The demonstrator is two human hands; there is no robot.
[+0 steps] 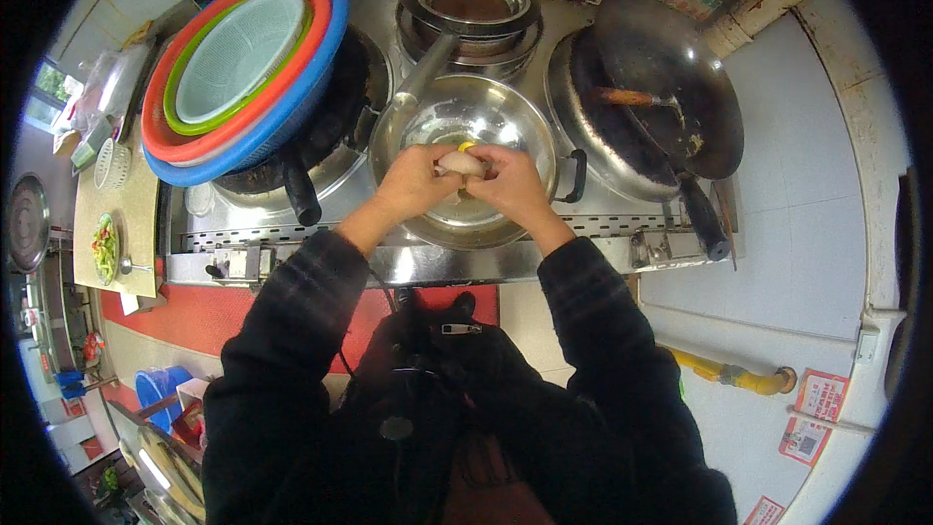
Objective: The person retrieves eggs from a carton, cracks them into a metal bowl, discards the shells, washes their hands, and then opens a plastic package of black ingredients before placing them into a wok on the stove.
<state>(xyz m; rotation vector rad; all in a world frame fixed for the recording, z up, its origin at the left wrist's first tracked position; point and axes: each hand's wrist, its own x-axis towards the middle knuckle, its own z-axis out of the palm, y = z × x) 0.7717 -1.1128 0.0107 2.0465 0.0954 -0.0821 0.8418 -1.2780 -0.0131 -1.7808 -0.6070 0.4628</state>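
Note:
Over a wide stainless steel bowl (503, 98), both hands hold a pale egg (462, 163) that looks cracked. My left hand (415, 179) grips its left side, and the fingers of my right hand (514, 186) press on the right side. A bright yellow spot, likely yolk (466, 146), shows at its far edge. Some liquid seems to lie in the bowl, though the hands hide part of the bottom. A metal handle (426, 73) crosses the bowl's far left rim.
Nested colored plastic baskets (244, 58) rest over a black-handled pan (300, 193) at left. A dark wok (670, 87) with a wooden-handled utensil (627, 96) stands right. Behind is a metal basin of brown contents (472, 4). Sliced vegetables (106, 248) sit on the left counter.

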